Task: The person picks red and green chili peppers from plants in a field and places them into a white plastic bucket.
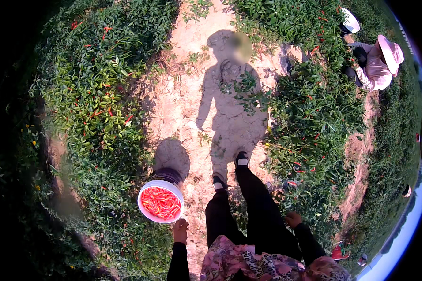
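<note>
A white-rimmed bucket point(140, 204) with a dark lower side sits on the soil at my left, filled close to its rim with red chili peppers point(160, 202). Just beyond that rim is my left hand point(180, 231), its fingers curled. Any contact with the bucket, or anything inside the fingers, is unclear. My right hand point(293, 220) hangs beside my right thigh, over the edge of the plants, also with curled fingers. Its palm is hidden. Between the hands are my dark-trousered legs point(258, 196), one foot ahead of the other on the dirt path.
Dense pepper plants point(102, 95) with red pods border the cracked dirt path point(193, 165) at left. More pepper plants point(313, 116) line its right side. Past them a person point(372, 66) in a pink hat crouches near a white bucket point(350, 21). A leafy sprig point(248, 89) reaches over the path.
</note>
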The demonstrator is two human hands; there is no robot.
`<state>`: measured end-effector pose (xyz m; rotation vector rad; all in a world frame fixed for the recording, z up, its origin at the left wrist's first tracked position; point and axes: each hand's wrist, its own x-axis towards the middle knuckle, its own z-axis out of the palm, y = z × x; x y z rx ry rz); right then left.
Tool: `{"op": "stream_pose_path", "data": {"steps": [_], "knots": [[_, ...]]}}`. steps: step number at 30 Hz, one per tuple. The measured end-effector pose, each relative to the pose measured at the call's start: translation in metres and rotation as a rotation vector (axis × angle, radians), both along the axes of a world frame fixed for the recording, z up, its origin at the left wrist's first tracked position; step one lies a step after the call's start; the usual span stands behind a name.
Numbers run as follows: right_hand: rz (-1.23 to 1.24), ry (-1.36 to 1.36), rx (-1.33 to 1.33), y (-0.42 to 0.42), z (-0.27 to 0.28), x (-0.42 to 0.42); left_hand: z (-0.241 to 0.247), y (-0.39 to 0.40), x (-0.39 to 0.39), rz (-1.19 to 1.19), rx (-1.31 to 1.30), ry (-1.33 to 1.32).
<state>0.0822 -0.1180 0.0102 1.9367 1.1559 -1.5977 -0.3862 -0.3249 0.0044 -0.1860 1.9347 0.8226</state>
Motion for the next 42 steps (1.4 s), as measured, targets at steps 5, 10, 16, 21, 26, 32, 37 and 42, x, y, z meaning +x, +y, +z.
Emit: {"op": "stream_pose_path", "data": {"steps": [5, 10, 16, 21, 26, 32, 37, 42], "knots": [[-0.181, 0.095, 0.206, 0.056, 0.015, -0.038, -0.001, 0.015, 0.005, 0.006, -0.098, -0.13], [-0.532, 0.153, 0.128, 0.086, -0.005, -0.052, 0.009, 0.066, -0.009, -0.162, -0.147, -0.089], [-0.583, 0.267, 0.277, 0.095, -0.024, -0.062, -0.062, 0.081, -0.056, -0.051, -0.196, -0.036], [-0.585, 0.226, 0.438, 0.119, -0.007, -0.169, -0.218, 0.027, -0.119, -0.113, -0.566, 0.328], [-0.513, 0.272, 0.423, 0.112, -0.027, -0.255, -0.306, -0.003, -0.138, 0.135, -0.881, 0.331], [-0.426, 0.194, 0.336, 0.1, -0.048, -0.306, -0.339, -0.027, -0.148, 0.384, -0.609, 0.309], [-0.35, 0.175, 0.296, 0.106, -0.058, -0.327, -0.343, -0.026, -0.164, 0.475, -0.56, 0.467], [-0.331, 0.209, 0.219, 0.127, -0.075, -0.362, -0.335, -0.034, -0.191, 0.785, -0.437, 0.372]]}}
